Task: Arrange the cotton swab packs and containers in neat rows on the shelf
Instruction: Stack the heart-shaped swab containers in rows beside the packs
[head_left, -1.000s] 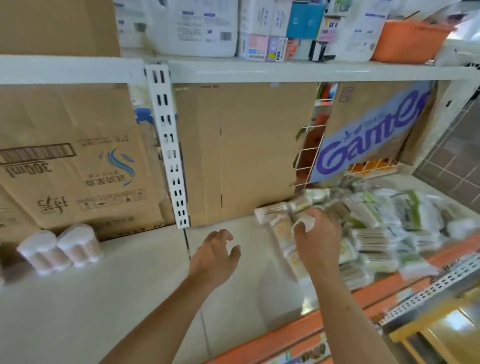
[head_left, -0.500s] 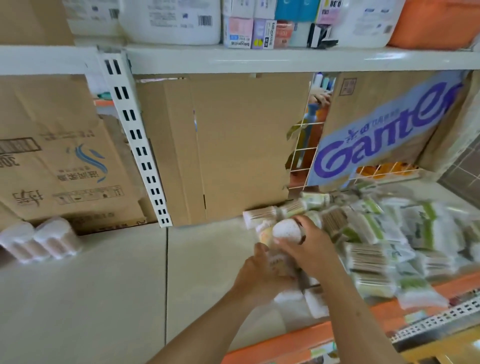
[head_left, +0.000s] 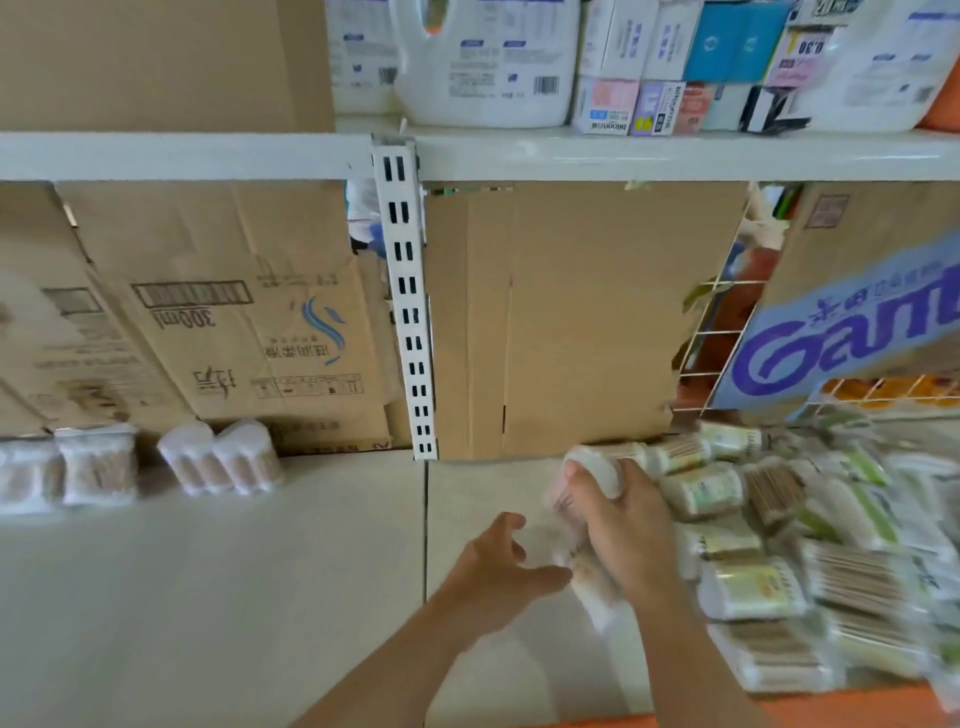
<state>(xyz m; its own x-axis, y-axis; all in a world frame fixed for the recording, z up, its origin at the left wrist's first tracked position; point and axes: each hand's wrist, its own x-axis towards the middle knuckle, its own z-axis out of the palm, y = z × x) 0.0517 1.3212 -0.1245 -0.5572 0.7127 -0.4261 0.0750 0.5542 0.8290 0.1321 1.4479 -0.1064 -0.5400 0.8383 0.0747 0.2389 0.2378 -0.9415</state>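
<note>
Lower edge of frame: orange front lip (head_left: 831, 709) of the shelf (head_left: 208, 597), two bare forearms reaching in over it.

Left hand (head_left: 493, 577), centre-low: fingers (head_left: 506, 525) loosely spread and bent, holding nothing. The thumb points right toward the blurred lower end of the item in the other hand; cannot tell whether they touch.

Right hand (head_left: 623, 530), just right of it: fingers wrapped round a swab container (head_left: 597, 470), white cap sticking out above the knuckles, body tilted down toward the left thumb. Motion blur hides the label.

Lower right: pile of swab packs (head_left: 779, 577), flat packs and tubs lying jumbled, overlapping, green-and-white labels. The held container is at the pile's left margin, raised off the shelf surface.

Further back, left of frame: round containers (head_left: 221, 460) standing side by side against the rear, more wrapped packs (head_left: 96, 465) beside them.

Behind: cardboard boxes (head_left: 571, 322), white slotted upright (head_left: 410, 312).

Top: upper shelf (head_left: 208, 156) with detergent jugs (head_left: 483, 62) and small cartons (head_left: 654, 106).
</note>
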